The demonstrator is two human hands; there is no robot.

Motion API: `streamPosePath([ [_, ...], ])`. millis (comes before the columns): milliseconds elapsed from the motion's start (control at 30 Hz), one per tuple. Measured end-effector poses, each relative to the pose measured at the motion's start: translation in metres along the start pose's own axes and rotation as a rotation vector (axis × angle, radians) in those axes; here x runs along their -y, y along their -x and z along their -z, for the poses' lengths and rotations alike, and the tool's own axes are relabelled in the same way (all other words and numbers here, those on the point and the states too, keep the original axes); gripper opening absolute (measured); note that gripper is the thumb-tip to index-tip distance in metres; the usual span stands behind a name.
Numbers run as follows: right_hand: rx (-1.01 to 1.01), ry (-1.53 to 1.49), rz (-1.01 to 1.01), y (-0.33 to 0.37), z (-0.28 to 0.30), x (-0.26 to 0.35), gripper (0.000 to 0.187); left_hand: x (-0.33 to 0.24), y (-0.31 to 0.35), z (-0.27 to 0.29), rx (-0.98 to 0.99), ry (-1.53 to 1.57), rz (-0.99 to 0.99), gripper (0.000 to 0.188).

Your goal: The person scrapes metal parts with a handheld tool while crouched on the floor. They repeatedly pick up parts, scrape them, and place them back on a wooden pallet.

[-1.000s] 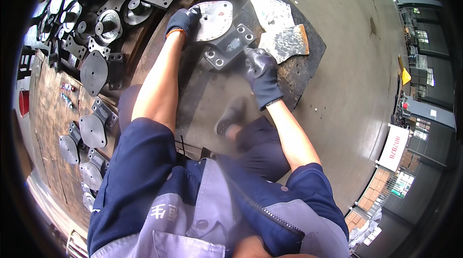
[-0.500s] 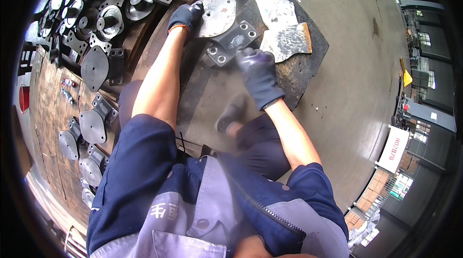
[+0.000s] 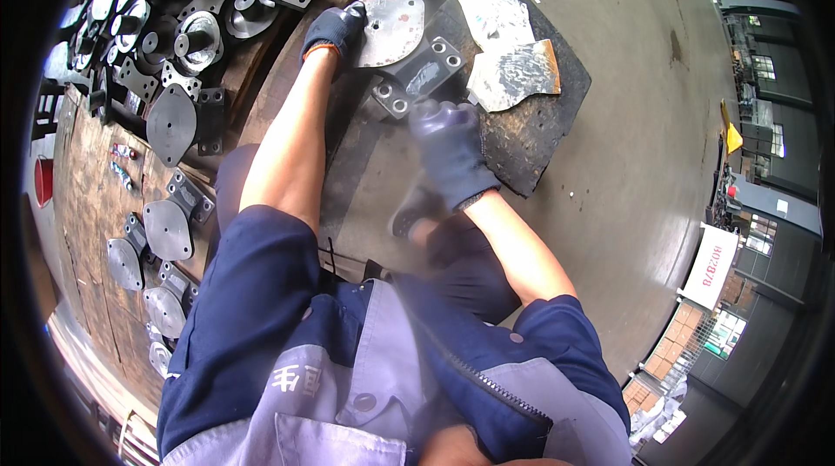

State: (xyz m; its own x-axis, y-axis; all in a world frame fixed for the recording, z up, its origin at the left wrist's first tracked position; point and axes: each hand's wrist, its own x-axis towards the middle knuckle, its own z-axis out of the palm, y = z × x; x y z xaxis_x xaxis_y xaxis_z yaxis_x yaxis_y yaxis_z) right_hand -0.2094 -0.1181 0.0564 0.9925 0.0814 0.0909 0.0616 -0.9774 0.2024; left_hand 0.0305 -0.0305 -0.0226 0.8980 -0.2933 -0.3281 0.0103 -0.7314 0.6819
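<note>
My left hand (image 3: 334, 31), in a dark glove with an orange cuff edge, grips the left edge of a rounded metal plate (image 3: 393, 29). The plate has small holes and is joined to a dark bracket block (image 3: 422, 74) with several round holes. My right hand (image 3: 448, 137), also gloved, is closed in a fist just below the block's near side. What it holds, if anything, is hidden under the fingers. Beside the bracket, two irregular scuffed pieces, a pale pointed one (image 3: 494, 15) and a greyish one (image 3: 517, 76), lie on a dark worn board (image 3: 564, 87).
Heaped metal parts (image 3: 196, 40) with round bosses and holed plates fill the upper left. Several similar brackets (image 3: 167, 229) stand along a wooden tabletop (image 3: 83, 231) at left. Grey floor (image 3: 639, 161) stretches to the right. My shoe (image 3: 409, 214) shows below the bracket.
My right hand has moved left and slightly toward me, along the near side of the bracket block. My left hand stays on the plate.
</note>
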Motion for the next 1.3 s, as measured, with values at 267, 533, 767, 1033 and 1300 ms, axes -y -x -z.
streamPosePath([
  [267,-0.290,-0.904,-0.511,-0.002,-0.027,-0.019,0.003,0.003,-0.004,-0.001,0.043,0.057,0.064,0.057],
  [533,0.087,-0.988,-0.858,-0.017,-0.055,-0.039,0.012,-0.002,0.001,0.001,0.020,0.045,0.037,0.057],
  [767,0.146,-0.869,-0.947,-0.026,-0.047,-0.056,0.008,0.001,-0.006,0.001,0.013,0.029,0.018,0.058],
  [1033,-0.118,-0.832,-0.807,-0.016,-0.032,-0.058,0.007,0.004,-0.012,-0.001,0.033,0.009,0.028,0.058],
  [1300,-0.234,-0.684,-0.582,-0.005,-0.027,-0.031,0.010,-0.008,0.004,0.008,0.048,-0.015,0.039,0.056],
])
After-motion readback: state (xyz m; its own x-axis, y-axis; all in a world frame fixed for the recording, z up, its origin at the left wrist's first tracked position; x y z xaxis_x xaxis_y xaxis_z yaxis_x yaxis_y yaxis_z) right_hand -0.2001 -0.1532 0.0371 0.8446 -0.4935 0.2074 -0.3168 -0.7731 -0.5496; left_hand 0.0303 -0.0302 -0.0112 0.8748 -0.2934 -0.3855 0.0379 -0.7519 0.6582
